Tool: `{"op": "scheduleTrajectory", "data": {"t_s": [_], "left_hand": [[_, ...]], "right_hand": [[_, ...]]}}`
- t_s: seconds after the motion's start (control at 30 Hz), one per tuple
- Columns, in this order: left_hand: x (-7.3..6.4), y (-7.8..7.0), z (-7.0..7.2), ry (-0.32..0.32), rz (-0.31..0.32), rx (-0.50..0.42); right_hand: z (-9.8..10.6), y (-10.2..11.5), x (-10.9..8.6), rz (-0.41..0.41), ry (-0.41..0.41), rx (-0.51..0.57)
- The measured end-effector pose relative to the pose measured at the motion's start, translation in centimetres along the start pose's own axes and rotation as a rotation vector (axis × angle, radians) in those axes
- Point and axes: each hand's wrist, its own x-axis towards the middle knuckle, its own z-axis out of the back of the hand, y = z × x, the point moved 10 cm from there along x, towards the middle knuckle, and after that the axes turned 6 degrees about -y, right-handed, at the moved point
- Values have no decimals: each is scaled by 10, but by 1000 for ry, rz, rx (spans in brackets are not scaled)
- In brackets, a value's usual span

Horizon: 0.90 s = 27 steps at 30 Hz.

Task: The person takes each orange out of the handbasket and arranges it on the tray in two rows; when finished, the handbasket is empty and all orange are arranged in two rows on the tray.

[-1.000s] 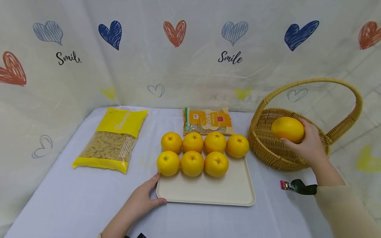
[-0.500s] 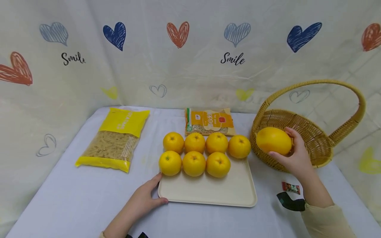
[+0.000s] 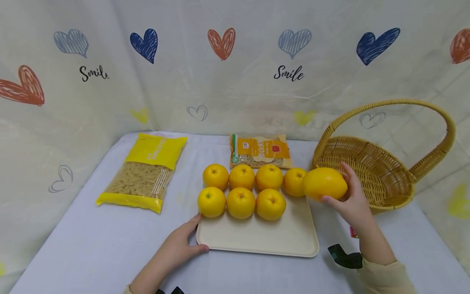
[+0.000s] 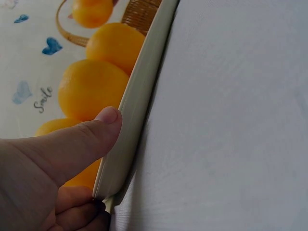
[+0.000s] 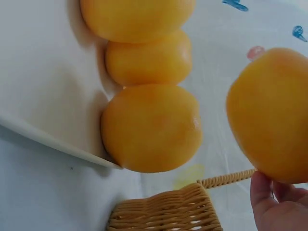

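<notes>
My right hand holds an orange by its right side, thumb below and fingers behind. The fruit hangs in the air over the tray's back right corner, partly in front of another orange. In the right wrist view, the held orange is apart from the ones on the tray. Two rows of oranges fill the back of the cream tray. My left hand grips the tray's front left corner; the left wrist view has its thumb against the rim and fingers curled at the corner.
A wicker basket with a tall handle stands right of the tray. Behind the tray lies an orange packet, and to the left a yellow pasta bag. A small red wrapper shows beside my right forearm.
My right hand has brought the orange out of the basket, leftward and toward me, to the tray's right edge. My left hand has kept its place on the tray.
</notes>
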Motion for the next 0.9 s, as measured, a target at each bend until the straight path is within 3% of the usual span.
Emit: {"op": "scheduleTrajectory", "data": {"t_s": [0.17, 0.47, 0.67, 0.9], "left_hand": [[1, 0, 0, -3, 1, -1], [-1, -2, 1, -7, 14, 2], [-2, -6, 3, -28, 2, 4], [0, -6, 3, -35, -3, 9]], "right_hand": [[-14, -2, -4, 1, 86, -24], [-38, 1, -12, 94, 223, -170], [-49, 0, -16, 118, 272, -188], [-57, -3, -17, 91, 303, -173]]}}
